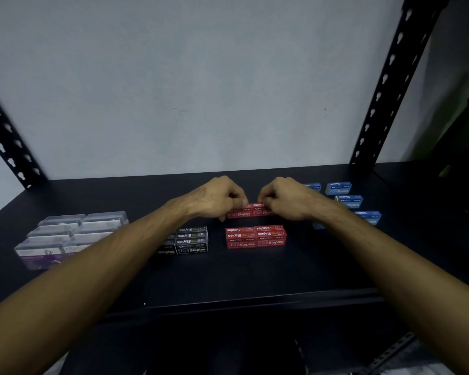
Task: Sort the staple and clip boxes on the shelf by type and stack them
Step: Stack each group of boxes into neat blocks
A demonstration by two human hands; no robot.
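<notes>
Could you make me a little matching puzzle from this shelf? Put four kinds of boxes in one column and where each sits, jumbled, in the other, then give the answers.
Things:
1. clear clip boxes
2. black staple boxes
3. red staple boxes
4. blue staple boxes

Places:
A. scattered at the right of the shelf
B. held between the left hand and the right hand
C. grouped at the far left
D. stacked just left of the centre

Pairs: 1-C, 2-D, 3-B, 4-A

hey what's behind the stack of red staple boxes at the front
Behind the red stack, apart from it, sits a row of red boxes gripped by the left hand and right hand. The hands cover the row's ends.
</notes>
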